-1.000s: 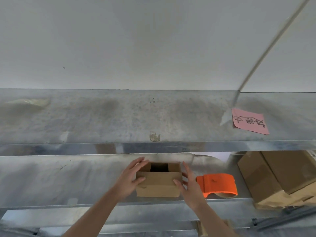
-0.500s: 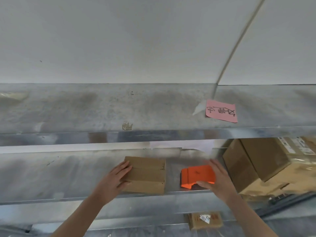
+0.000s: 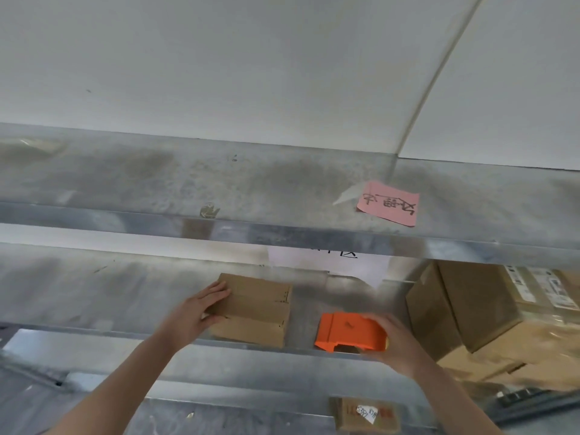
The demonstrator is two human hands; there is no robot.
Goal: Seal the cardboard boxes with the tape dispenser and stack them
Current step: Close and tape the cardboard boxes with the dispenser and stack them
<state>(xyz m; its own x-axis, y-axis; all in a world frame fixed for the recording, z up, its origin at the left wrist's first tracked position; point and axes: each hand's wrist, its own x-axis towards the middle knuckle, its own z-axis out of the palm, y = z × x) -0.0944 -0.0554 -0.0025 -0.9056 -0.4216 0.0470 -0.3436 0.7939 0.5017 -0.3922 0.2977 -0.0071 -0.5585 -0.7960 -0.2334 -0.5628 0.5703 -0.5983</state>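
On shelf, right hand (image 3: 397, 343) grips unbranded orange tape dispenser (image 3: 350, 331).

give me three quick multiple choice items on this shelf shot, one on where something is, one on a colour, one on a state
1. Where is the pink note?
A. on the upper shelf
B. on the small cardboard box
C. on the floor

2. What colour is the tape dispenser?
A. blue
B. orange
C. green

3. How do the flaps of the small cardboard box stand?
A. upright and open
B. torn off
C. folded shut

Answers: 1 A, the note lies on the upper shelf at the right. 2 B, its body under the right hand is bright orange. 3 C, the top lies flat, with the left hand pressing on its left end.
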